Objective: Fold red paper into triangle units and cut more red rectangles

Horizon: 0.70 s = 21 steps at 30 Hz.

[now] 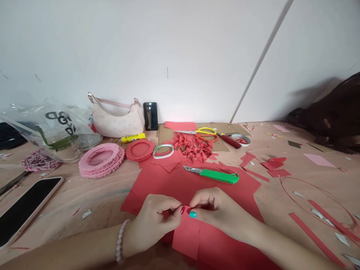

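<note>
Both my hands meet low in the middle of the view over a small red paper square (188, 234). My left hand (153, 225) pinches its top edge with thumb and forefinger. My right hand (218, 212) pinches the same edge from the right. The square lies on larger red paper sheets (168, 183). Just beyond my hands lies a green utility knife (215, 174) with its blade out. Further back sits a heap of folded red paper pieces (195, 148).
A phone (25, 210) lies at the left edge. Pink paper rings (101, 159), red paper rings (140, 150), a tape roll (163, 150), a glue stick (133, 138), scissors (204, 133), a pink handbag (116, 118) and a plastic bag (50, 127) stand behind. Red strips (315, 236) lie right.
</note>
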Available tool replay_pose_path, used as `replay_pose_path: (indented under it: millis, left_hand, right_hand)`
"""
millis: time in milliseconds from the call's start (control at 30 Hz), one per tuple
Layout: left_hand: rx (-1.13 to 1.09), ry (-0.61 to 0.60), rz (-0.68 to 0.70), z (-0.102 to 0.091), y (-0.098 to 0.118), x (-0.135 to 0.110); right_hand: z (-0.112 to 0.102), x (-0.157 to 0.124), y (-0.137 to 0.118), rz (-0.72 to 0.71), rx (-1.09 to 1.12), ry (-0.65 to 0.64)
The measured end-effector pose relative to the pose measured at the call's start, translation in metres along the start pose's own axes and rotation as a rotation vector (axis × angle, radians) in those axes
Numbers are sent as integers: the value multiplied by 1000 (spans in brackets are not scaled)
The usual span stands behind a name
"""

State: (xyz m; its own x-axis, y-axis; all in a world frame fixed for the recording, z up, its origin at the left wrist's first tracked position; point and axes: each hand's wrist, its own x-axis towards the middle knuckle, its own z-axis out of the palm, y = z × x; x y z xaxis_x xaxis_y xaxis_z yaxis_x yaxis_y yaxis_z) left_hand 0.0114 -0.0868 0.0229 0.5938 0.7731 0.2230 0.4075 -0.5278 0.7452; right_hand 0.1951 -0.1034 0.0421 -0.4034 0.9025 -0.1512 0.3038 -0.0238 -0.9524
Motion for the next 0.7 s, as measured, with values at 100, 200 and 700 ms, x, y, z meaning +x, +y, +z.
replay_pose_path:
  millis: [100,200,700]
  left_hand:
    - [5,7,10,-2,0,0]
    - [15,14,16,-3,0,0]
    - [-10,7,-32,1,-3,2]
  right_hand:
    - [-1,-1,-1,-3,-3,2]
    - [-1,-2,0,-2,-24,29]
    - [2,-2,2,-34,-141,10]
